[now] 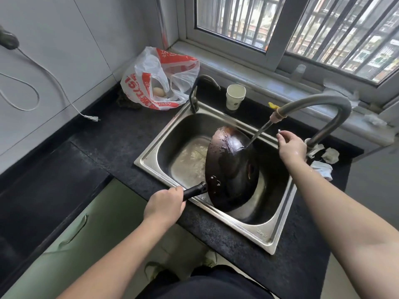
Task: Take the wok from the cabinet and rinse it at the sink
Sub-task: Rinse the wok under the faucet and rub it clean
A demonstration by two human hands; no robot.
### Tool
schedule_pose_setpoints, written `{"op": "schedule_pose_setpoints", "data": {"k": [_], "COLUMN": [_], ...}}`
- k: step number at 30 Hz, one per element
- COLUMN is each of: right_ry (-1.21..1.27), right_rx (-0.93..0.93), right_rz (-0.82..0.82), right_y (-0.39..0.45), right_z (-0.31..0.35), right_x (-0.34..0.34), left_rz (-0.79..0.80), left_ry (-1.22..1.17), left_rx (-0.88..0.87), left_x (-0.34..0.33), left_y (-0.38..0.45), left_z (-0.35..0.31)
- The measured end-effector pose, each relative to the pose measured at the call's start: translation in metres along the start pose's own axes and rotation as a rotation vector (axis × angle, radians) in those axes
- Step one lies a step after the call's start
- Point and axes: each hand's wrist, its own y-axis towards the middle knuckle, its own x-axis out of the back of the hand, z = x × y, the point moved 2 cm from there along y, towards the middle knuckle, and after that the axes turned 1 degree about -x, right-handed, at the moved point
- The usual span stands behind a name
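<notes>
A dark wok [232, 167] is tilted on its side in the steel sink [151, 156], its blackened underside facing me and wet. My left hand [165, 205] is shut on the wok's black handle [195, 190] at the sink's front rim. Water streams from the grey curved faucet [323, 104] onto the wok's upper back. My right hand [291, 145] hovers beside the stream, wet, with fingers pinched on a small shiny thing that is too small to name. Water pools in the sink bottom to the left of the wok.
A red-and-white plastic bag [159, 80] with an egg inside lies on the black counter [112, 145] behind the sink. A paper cup [235, 97] and a smaller dark tap [195, 93] stand at the back rim. Crumpled tissues [323, 162] lie right. A white power cord [64, 93] hangs left.
</notes>
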Motion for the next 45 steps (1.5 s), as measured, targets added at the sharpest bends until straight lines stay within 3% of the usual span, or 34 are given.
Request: {"op": "schedule_pose_setpoints", "data": {"k": [33,45], "right_ry": [-0.017,-0.038], "right_rx": [0.022,0.024], "right_rz": [-0.012,-0.01], "right_y": [0.004,0.005], "right_z": [-0.005,-0.007], "right_x": [-0.003,-0.004], "left_rz": [0.112,0.249], "left_ry": [0.026,-0.13], "left_rx": [-0.006,0.151], "left_x": [0.043,0.072], "left_y": [0.019,0.051], "left_z": [-0.026,-0.021]}}
